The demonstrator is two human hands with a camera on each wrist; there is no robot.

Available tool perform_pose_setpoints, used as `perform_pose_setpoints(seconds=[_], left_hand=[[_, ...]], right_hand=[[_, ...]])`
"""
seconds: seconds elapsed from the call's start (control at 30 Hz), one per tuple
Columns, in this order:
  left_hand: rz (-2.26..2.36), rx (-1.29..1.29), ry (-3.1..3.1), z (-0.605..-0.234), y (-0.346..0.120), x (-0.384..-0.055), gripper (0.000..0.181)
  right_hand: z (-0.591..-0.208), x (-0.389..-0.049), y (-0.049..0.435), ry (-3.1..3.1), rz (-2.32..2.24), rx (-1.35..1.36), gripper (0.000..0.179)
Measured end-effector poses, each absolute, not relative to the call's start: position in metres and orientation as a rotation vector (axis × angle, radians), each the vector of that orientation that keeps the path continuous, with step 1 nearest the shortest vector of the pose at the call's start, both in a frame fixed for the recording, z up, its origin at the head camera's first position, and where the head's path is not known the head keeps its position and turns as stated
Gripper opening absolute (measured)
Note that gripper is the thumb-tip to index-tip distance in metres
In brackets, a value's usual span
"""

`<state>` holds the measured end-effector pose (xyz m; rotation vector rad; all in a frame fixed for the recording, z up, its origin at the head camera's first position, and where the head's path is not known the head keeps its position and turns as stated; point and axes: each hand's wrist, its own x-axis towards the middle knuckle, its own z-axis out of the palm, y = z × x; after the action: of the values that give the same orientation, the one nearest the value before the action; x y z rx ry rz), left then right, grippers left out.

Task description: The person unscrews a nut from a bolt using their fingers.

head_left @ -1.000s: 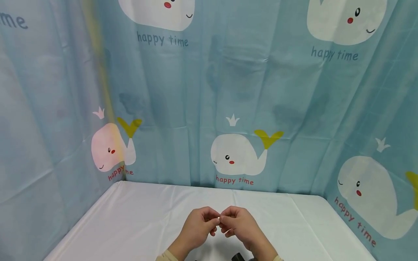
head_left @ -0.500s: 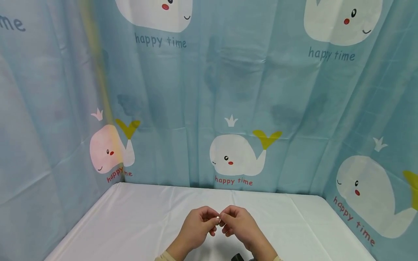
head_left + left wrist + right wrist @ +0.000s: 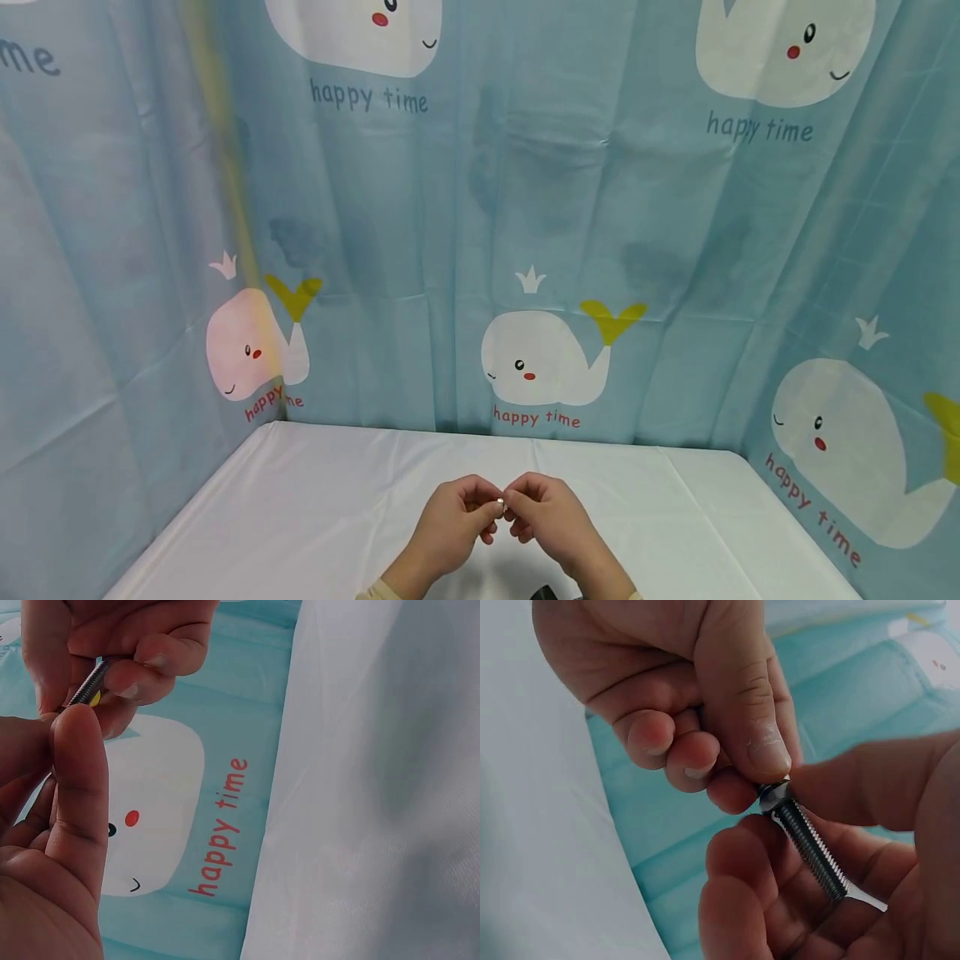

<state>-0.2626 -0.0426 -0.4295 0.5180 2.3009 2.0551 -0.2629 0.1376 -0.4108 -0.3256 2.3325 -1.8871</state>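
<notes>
Both hands meet low in the middle of the head view, thumb tips nearly together, over the white table. Between them is a metal threaded bolt (image 3: 810, 847) with a nut-like silver collar (image 3: 774, 796) at one end. My left hand (image 3: 453, 517) pinches that collar end between thumb and fingers. The right hand (image 3: 551, 512) has its thumb tip at the collar, and its curled fingers hold the threaded shaft, which points in toward the palm. In the left wrist view part of the bolt (image 3: 90, 684) shows between the two hands; its ends are covered by fingers.
A white cloth covers the table (image 3: 300, 508). Blue curtains (image 3: 390, 350) with whale prints stand at the back and both sides. A black object (image 3: 543, 592) is cut off by the head view's bottom edge, close to the right forearm.
Slightly more of the silver end shows between the thumbs than a second ago. Both hands stay in nearly the same place, and the head view has shifted a little.
</notes>
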Motion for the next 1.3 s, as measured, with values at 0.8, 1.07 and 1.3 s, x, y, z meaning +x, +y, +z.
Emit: perform_pose_setpoints(seconds=[0.8,1.07,1.3], left_hand=[[2.083,0.515,2.281,-0.4284,-0.0418,-0.2617,0.006],[2.094,0.548,2.277,-0.4292,-0.0417,-0.2613,0.004],[2.087,0.549,2.279,-0.4271,-0.0421,-0.2602,0.004]], right_hand=[[-0.4081,-0.2620,0.1388,2.314,-1.907,-0.385,0.018],[-0.4121,-0.2624,0.1377,2.346,-1.889,-0.357,0.024],[-0.4100,-0.2627,0.1380,2.342,-1.916,-0.370,0.018]])
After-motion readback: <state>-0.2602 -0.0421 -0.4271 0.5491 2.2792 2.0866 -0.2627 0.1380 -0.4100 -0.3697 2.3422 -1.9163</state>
